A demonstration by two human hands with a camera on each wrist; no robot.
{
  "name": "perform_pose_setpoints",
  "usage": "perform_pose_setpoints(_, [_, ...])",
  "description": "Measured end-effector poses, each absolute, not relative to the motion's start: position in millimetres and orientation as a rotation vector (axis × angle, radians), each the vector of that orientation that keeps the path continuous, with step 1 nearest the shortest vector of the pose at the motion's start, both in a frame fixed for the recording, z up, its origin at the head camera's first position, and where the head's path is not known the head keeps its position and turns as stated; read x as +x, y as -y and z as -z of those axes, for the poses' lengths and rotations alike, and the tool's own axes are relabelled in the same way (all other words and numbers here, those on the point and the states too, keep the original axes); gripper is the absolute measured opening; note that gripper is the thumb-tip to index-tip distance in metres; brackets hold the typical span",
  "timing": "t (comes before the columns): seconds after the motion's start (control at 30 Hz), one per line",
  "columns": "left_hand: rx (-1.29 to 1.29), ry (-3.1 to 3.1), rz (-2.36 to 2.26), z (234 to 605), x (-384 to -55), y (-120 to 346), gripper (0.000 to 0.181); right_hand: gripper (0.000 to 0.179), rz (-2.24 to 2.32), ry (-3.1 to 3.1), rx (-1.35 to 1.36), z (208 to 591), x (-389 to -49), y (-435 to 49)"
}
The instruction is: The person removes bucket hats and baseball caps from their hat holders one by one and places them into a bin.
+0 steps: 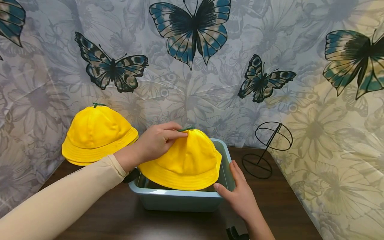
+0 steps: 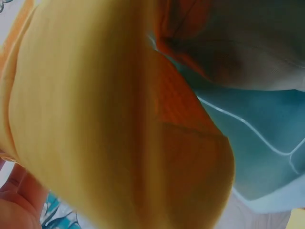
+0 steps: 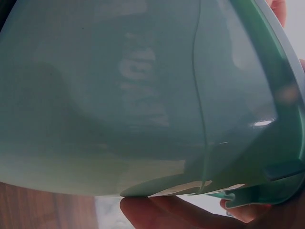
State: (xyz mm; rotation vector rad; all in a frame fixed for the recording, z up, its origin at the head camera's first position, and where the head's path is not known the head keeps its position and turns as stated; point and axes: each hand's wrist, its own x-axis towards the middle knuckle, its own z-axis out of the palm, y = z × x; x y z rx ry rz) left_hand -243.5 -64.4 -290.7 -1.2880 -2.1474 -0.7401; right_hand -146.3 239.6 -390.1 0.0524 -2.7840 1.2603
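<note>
A yellow bucket hat (image 1: 186,160) with a green stem on its crown is pinched at the top by my left hand (image 1: 156,140). It overlaps the opening of a light blue plastic basin (image 1: 180,201) on the table. In the left wrist view the hat's yellow cloth (image 2: 71,95) fills much of the picture, with the basin wall (image 2: 257,138) beyond. My right hand (image 1: 240,193) holds the basin's right rim, thumb at the inner side and fingers along the outside. Seen from the right wrist, fingers (image 3: 152,212) lie against the basin's outer wall (image 3: 119,105).
A second yellow hat (image 1: 99,133) with a green stem sits raised at the back left; its support is hidden. At the back right of the dark wooden table (image 1: 114,213) stands a black wire hat stand (image 1: 265,151). A butterfly-print cloth (image 1: 192,96) hangs behind.
</note>
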Motion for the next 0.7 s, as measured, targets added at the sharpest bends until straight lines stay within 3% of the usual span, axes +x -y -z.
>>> perform_pose_setpoints(0.7, [-1.324,2.621,0.717,306,-244,65,0.035,0.097,-1.242,2.76,0.085,393,-146,-240])
